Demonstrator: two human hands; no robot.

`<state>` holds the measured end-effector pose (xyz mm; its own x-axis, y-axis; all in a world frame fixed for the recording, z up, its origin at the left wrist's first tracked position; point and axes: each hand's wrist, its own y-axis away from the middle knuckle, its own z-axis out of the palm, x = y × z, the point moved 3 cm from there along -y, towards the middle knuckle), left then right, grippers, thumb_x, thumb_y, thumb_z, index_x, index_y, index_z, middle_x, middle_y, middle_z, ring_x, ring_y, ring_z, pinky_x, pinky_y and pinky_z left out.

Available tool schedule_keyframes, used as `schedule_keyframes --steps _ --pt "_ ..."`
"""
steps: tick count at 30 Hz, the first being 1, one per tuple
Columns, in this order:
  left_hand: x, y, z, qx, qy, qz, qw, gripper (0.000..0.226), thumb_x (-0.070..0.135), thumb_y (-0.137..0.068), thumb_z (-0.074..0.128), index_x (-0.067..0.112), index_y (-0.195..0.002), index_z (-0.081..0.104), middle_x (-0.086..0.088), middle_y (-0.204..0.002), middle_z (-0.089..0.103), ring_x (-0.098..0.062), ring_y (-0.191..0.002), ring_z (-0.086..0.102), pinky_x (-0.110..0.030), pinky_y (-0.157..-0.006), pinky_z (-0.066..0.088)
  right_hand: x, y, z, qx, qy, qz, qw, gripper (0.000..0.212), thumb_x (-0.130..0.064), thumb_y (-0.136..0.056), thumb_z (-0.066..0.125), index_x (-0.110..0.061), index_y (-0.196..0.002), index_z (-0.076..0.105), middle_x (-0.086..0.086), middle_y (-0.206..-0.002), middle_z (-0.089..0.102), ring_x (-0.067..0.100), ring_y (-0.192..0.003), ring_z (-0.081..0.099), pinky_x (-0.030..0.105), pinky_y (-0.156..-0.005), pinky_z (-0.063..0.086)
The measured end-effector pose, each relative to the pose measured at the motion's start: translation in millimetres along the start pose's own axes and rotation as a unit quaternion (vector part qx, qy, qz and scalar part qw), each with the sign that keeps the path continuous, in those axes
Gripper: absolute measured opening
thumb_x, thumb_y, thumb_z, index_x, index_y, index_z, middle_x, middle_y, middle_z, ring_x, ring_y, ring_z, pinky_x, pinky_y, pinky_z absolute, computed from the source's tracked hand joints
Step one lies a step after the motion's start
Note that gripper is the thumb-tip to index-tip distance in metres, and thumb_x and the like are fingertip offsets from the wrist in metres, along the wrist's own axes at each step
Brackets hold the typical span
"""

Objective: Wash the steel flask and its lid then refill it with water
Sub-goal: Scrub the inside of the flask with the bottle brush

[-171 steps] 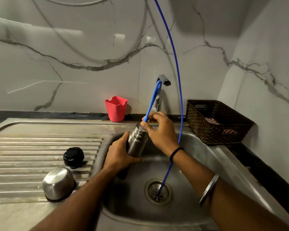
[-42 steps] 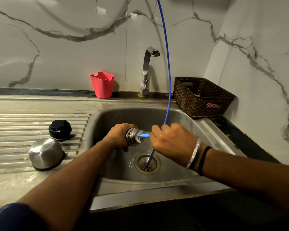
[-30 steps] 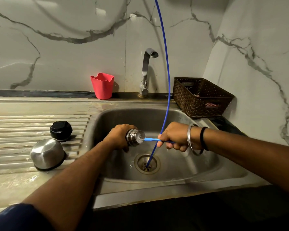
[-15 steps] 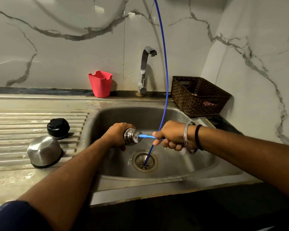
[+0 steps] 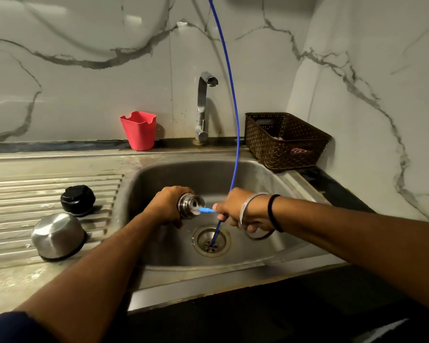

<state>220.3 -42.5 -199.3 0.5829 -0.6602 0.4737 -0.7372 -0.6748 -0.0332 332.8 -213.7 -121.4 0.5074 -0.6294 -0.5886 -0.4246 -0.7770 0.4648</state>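
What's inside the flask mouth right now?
White foam shows in the flask mouth, with the blue brush handle entering from the right hand. The bristles and deeper interior are hidden.

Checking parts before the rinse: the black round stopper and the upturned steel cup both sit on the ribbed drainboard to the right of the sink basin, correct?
Not quite. The head view shows the black round stopper and the upturned steel cup on the ribbed drainboard to the left of the sink basin, not the right.

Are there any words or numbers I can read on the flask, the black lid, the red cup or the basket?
None can be read.
Steel flask: no label shows; the left hand covers most of it.
Black lid: plain.
Red cup: plain.
Brown basket: only its woven pattern.
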Motion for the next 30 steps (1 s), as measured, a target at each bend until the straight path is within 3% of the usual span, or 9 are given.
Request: schedule_keyframes --steps 2,4,8,14,16,18,22,26,30 --pt "3 1 2 -0.023 -0.041 0.027 0.999 0.079 0.015 -0.046 0.099 0.032 -0.115 0.064 0.01 -0.11 0.069 -0.017 -0.104 0.065 -0.039 -0.091 0.055 11 -2 9 -0.067 -0.149 0.062 0.985 0.037 -0.032 -0.105 0.042 -0.015 -0.074 0.055 -0.007 -0.041 0.037 0.007 -0.036 0.023 0.014 -0.033 0.015" --pt "8 4 4 -0.035 -0.069 0.067 0.995 0.075 0.021 -0.048 0.098 0.032 -0.113 0.062 0.012 -0.109 0.068 -0.016 -0.104 0.065 -0.041 -0.091 0.053 16 5 13 -0.077 -0.154 0.046 0.984 0.036 -0.03 -0.106 0.041 -0.012 -0.082 0.061 -0.008 -0.04 0.038 0.008 -0.038 0.025 0.015 -0.032 0.015" --pt "13 5 5 -0.028 -0.073 0.104 0.992 0.067 0.023 -0.053 0.091 0.038 -0.11 0.06 0.018 -0.103 0.066 -0.012 -0.098 0.064 -0.039 -0.086 0.054 19 31 -6 0.096 0.151 -0.135 0.974 0.035 -0.032 -0.1 0.051 -0.01 -0.084 0.073 -0.001 -0.06 0.067 0.011 -0.056 0.058 0.024 -0.056 0.047" --pt "19 1 10 -0.027 -0.083 0.122 0.989 0.058 0.02 -0.058 0.09 0.036 -0.107 0.063 0.02 -0.099 0.063 -0.008 -0.094 0.061 -0.031 -0.083 0.051 16 72 -18 0.218 0.496 -0.281 0.792 0.025 -0.032 -0.104 0.042 -0.019 -0.105 0.063 0.005 -0.102 0.064 0.029 -0.095 0.063 0.034 -0.062 0.028" --pt "21 1 12 -0.031 -0.088 0.127 0.987 0.055 0.023 -0.06 0.091 0.04 -0.103 0.061 0.022 -0.096 0.061 -0.004 -0.088 0.058 -0.028 -0.08 0.05 9 67 -4 0.206 0.555 -0.355 0.724 0.017 -0.023 -0.097 0.052 -0.015 -0.097 0.067 0.005 -0.092 0.067 0.028 -0.084 0.066 0.031 -0.05 0.023" --pt "20 3 12 -0.038 -0.09 0.127 0.987 0.054 0.024 -0.061 0.09 0.039 -0.104 0.061 0.022 -0.096 0.063 -0.002 -0.088 0.058 -0.026 -0.078 0.047 7 60 5 0.208 0.606 -0.401 0.654 0.013 -0.022 -0.07 0.077 -0.014 -0.066 0.067 0.001 -0.057 0.062 0.023 -0.048 0.06 0.023 -0.043 0.017" --pt "8 4 4 -0.028 -0.089 0.112 0.989 0.053 0.022 -0.056 0.088 0.036 -0.099 0.061 0.02 -0.094 0.065 -0.007 -0.088 0.061 -0.03 -0.075 0.048 2 59 -5 0.287 0.603 -0.453 0.59 0.029 -0.02 -0.056 0.083 -0.018 -0.045 0.057 -0.002 -0.037 0.047 0.017 -0.03 0.045 0.021 -0.044 0.015" --pt "8 1 1 -0.014 -0.063 0.11 0.992 0.052 0.02 -0.052 0.087 0.039 -0.089 0.056 0.02 -0.088 0.063 -0.009 -0.085 0.062 -0.029 -0.071 0.044 -17 70 -18 0.311 0.566 -0.499 0.578 0.022 -0.02 -0.061 0.066 -0.018 -0.042 0.056 -0.002 -0.037 0.047 0.018 -0.03 0.045 0.02 -0.046 0.018" --pt "8 1 1 0.008 -0.04 0.126 0.991 0.056 0.021 -0.051 0.087 0.037 -0.097 0.06 0.019 -0.09 0.066 -0.007 -0.085 0.064 -0.031 -0.073 0.051 -16 51 -3 0.306 0.604 -0.463 0.572 0.027 -0.023 -0.063 0.071 -0.02 -0.042 0.055 -0.004 -0.038 0.047 0.014 -0.032 0.047 0.022 -0.045 0.018"
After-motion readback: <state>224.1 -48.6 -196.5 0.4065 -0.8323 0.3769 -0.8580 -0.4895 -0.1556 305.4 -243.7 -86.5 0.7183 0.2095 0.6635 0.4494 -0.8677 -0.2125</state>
